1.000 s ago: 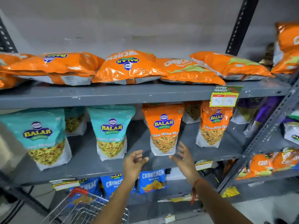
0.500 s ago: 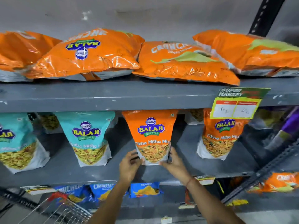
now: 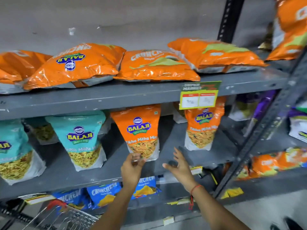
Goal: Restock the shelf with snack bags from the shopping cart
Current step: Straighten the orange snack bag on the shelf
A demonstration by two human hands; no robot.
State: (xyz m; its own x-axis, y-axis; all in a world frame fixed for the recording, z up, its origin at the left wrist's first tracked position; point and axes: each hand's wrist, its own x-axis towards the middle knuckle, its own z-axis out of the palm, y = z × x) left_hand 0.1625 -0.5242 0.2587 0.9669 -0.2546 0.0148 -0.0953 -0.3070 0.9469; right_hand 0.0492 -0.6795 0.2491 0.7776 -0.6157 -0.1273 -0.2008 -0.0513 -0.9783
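The left hand pinches the bottom corner of the orange snack bag standing on the middle shelf, the right hand spread beside it; light, crinkly, probably slippery.

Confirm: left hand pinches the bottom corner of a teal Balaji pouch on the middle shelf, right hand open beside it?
Not quite. The head view shows the left hand pinching the bottom corner of the orange pouch, not a teal one. The rest holds: it stands on the middle shelf, and the right hand is open beside it.
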